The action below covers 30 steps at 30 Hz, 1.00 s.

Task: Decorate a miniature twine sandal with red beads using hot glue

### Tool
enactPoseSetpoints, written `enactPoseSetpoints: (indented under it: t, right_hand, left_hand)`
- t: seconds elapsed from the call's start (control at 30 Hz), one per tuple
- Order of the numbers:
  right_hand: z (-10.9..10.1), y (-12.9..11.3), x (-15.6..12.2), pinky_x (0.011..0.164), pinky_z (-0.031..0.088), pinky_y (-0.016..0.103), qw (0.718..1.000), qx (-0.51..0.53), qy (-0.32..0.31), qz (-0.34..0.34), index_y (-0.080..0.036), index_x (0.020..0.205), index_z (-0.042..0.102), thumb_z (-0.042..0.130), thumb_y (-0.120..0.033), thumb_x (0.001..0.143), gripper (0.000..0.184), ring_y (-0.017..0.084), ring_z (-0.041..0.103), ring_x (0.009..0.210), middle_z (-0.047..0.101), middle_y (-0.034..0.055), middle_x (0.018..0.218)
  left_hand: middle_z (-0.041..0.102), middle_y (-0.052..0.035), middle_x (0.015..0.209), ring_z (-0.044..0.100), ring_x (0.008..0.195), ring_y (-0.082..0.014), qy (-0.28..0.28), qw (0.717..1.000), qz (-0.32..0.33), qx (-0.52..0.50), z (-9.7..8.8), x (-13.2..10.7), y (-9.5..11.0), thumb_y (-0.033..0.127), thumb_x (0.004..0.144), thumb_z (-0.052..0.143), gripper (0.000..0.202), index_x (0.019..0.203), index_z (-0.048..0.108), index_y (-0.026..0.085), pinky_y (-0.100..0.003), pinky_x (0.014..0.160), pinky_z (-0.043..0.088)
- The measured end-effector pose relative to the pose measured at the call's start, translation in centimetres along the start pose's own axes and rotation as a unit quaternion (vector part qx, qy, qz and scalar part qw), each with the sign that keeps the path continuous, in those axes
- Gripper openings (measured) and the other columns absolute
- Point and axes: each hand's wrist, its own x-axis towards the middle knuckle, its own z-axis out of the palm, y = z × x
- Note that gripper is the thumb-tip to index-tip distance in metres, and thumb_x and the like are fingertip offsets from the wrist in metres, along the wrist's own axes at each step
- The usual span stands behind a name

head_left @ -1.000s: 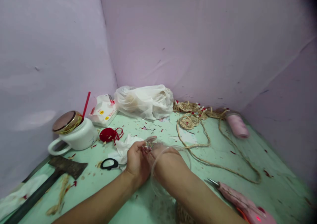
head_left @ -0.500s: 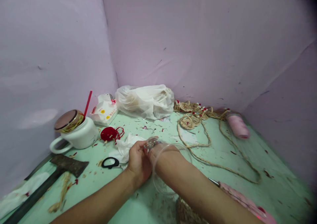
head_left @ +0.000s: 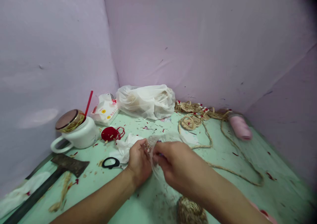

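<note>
A clear plastic tub [head_left: 153, 171] lies tilted on its side, its open rim facing me. My left hand [head_left: 140, 159] is closed round its left side. Small mixed bits, perhaps beads, show through the plastic by those fingers. At the mouth of the tub, my right hand [head_left: 170, 159] has its fingers pinched together. A speck of blue shows near its fingertips, but what they hold is too small to name. Below the right wrist stands a woven straw piece [head_left: 192, 210], partly cut off by the frame.
On the left are an axe [head_left: 70, 164], a white mug [head_left: 85, 135], red yarn [head_left: 110, 134] and black-handled scissors [head_left: 110, 162]. A plastic bag [head_left: 146, 100] sits at the back. To the right lie straw rope [head_left: 237, 174], coiled straw pieces [head_left: 189, 121] and a pink thread spool [head_left: 239, 126].
My right hand has drawn back from deep inside the tub to its mouth, fingers pinched. The left hand stays on the tub. My right forearm now covers most of the pink tool.
</note>
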Motion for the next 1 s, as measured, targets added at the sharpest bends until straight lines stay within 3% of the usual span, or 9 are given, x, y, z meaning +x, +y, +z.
enactPoseSetpoints:
  t: [0.13, 0.27, 0.37, 0.47, 0.6, 0.77, 0.9, 1.0]
  right_hand:
    - [-2.0, 0.2, -0.4, 0.048, 0.032, 0.024, 0.995, -0.044, 0.089, 0.005, -0.020, 0.066, 0.056, 0.045, -0.024, 0.080, 0.019, 0.013, 0.051, 0.049, 0.060, 0.0010, 0.058]
    - [-1.2, 1.0, -0.1, 0.048, 0.031, 0.026, 0.967, -0.121, 0.219, -0.052, -0.018, 0.074, 0.059, 0.042, -0.025, 0.083, 0.021, 0.015, 0.055, 0.051, 0.063, 0.0035, 0.061]
    - [-0.7, 1.3, 0.8, 0.049, 0.030, 0.026, 0.944, -0.157, 0.272, -0.100, -0.017, 0.073, 0.061, 0.040, -0.024, 0.085, 0.025, 0.016, 0.058, 0.055, 0.065, 0.0046, 0.063]
    - [-1.1, 1.5, 2.6, 0.050, 0.031, 0.025, 0.931, -0.156, 0.307, -0.118, -0.018, 0.076, 0.062, 0.041, -0.026, 0.086, 0.025, 0.015, 0.058, 0.058, 0.067, 0.0039, 0.068]
    - [-1.3, 2.3, 6.0, 0.054, 0.033, 0.024, 0.935, -0.131, 0.303, -0.132, -0.018, 0.082, 0.062, 0.043, -0.027, 0.085, 0.022, 0.014, 0.060, 0.064, 0.069, 0.0028, 0.075]
    - [0.7, 4.3, 9.8, 0.056, 0.032, 0.025, 0.951, -0.097, 0.263, -0.128, -0.017, 0.088, 0.062, 0.042, -0.030, 0.086, 0.024, 0.017, 0.061, 0.067, 0.069, 0.0059, 0.078]
    - [2.3, 4.8, 11.7, 0.059, 0.033, 0.025, 0.958, -0.042, 0.260, -0.114, -0.016, 0.089, 0.061, 0.042, -0.028, 0.086, 0.023, 0.016, 0.060, 0.068, 0.068, 0.0067, 0.078]
    - [2.4, 4.1, 12.4, 0.058, 0.034, 0.023, 0.961, 0.016, 0.250, -0.115, -0.019, 0.084, 0.061, 0.046, -0.029, 0.082, 0.018, 0.014, 0.056, 0.061, 0.063, 0.0018, 0.067]
  left_hand:
    - [0.066, -0.0045, 0.063, 0.062, 0.059, -0.0185, -0.029, 0.999, 0.025, -0.010, -0.6, 0.7, 0.0, 0.026, 0.079, 0.042, 0.025, 0.072, 0.064, 0.015, -0.030, 0.062, 0.048]
    - [0.068, -0.0073, 0.073, 0.063, 0.064, -0.0203, -0.078, 0.996, 0.029, -0.012, -0.9, 1.3, -0.1, 0.030, 0.081, 0.045, 0.026, 0.081, 0.063, 0.013, -0.035, 0.063, 0.050]
    - [0.066, -0.0084, 0.071, 0.062, 0.062, -0.0203, -0.064, 0.998, 0.017, 0.009, -0.6, 1.2, 0.1, 0.030, 0.082, 0.045, 0.026, 0.081, 0.062, 0.011, -0.035, 0.059, 0.051]
    - [0.063, -0.0055, 0.063, 0.058, 0.055, -0.0148, -0.034, 0.997, 0.062, 0.036, 0.2, 1.2, 0.7, 0.021, 0.081, 0.044, 0.021, 0.073, 0.061, 0.011, -0.027, 0.054, 0.048]
    - [0.060, -0.0018, 0.060, 0.053, 0.051, -0.0105, -0.025, 0.982, 0.154, 0.109, 1.1, 2.3, 2.5, 0.009, 0.076, 0.044, 0.017, 0.073, 0.061, 0.012, -0.023, 0.055, 0.045]
    - [0.065, -0.0052, 0.069, 0.058, 0.061, -0.0152, 0.015, 0.966, 0.189, 0.175, 0.6, 4.7, 5.1, 0.008, 0.069, 0.053, 0.013, 0.075, 0.064, 0.011, -0.025, 0.059, 0.044]
    - [0.068, -0.0043, 0.082, 0.058, 0.090, -0.0180, 0.071, 0.939, 0.267, 0.204, -0.7, 5.5, 6.4, 0.008, 0.065, 0.061, 0.012, 0.074, 0.066, 0.016, -0.023, 0.078, 0.041]
    - [0.066, -0.0013, 0.096, 0.044, 0.116, -0.0182, 0.113, 0.911, 0.334, 0.214, -1.3, 5.2, 7.4, 0.002, 0.058, 0.064, 0.027, 0.078, 0.066, 0.020, -0.020, 0.091, 0.032]
